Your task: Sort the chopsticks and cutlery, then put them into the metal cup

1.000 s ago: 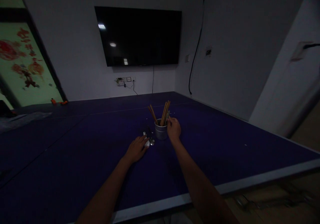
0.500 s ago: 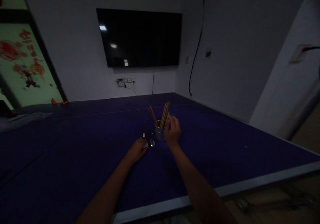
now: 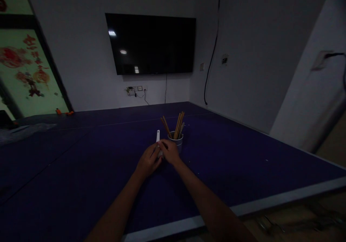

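Observation:
My left hand (image 3: 148, 160) is closed on a white spoon (image 3: 158, 135) whose handle, with a hole near its end, points away from me. Part of the spoon's pale lower end shows between the hands. From the other side, my right hand (image 3: 170, 152) pinches the same spoon, its fingertips meeting those of the left. Right behind the right hand stands a grey metal cup (image 3: 178, 143), partly hidden by it. Several wooden chopsticks (image 3: 178, 124) lean in the cup, along with a pale utensil handle (image 3: 182, 127) at its right side.
The table has a dark blue top (image 3: 232, 155) and a pale front edge (image 3: 259, 204). Crumpled clear plastic (image 3: 27, 132) and orange objects (image 3: 69, 112) lie at the far left. A television (image 3: 154, 44) hangs on the back wall, and a black cable (image 3: 212, 60) hangs at the right.
My right hand has left the cup's rim and moved left and down to my left hand. The white spoon's handle now reaches further out. The metal spoon on the table is no longer visible.

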A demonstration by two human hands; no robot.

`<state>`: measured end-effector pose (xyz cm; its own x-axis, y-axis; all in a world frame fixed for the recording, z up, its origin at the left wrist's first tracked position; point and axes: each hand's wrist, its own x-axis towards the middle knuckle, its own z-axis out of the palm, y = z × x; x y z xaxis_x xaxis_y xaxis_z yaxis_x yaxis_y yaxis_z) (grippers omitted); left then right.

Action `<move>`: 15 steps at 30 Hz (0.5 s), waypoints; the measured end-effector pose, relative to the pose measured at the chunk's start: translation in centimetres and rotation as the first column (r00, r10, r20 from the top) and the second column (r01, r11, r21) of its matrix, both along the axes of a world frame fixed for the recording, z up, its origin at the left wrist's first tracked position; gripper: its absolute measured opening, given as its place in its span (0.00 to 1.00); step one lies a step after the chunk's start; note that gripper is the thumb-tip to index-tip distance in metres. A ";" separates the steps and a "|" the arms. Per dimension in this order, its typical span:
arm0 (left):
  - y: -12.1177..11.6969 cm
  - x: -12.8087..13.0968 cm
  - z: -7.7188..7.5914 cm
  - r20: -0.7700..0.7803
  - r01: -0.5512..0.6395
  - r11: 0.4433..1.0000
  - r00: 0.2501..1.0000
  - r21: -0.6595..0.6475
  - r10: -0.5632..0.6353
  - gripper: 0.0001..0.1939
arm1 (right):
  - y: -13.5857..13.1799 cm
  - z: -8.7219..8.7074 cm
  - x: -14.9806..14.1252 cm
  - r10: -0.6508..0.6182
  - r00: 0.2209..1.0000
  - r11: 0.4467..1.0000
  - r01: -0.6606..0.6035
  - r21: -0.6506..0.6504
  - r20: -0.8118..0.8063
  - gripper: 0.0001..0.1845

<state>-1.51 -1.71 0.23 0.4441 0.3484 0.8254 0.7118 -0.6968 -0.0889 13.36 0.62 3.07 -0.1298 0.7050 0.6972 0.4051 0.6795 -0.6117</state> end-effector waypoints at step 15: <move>-0.8 0.5 0.8 -0.012 -0.098 0.995 0.995 -0.014 0.098 0.23 | -0.2 1.4 2.6 -0.404 0.820 0.876 0.475 0.087 -0.405 0.19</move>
<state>-1.05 -2.48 1.01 0.4165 0.4029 0.8150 0.7757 -0.6250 -0.0874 15.98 0.41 4.50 0.4509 0.4859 0.7487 0.4596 0.5927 -0.6615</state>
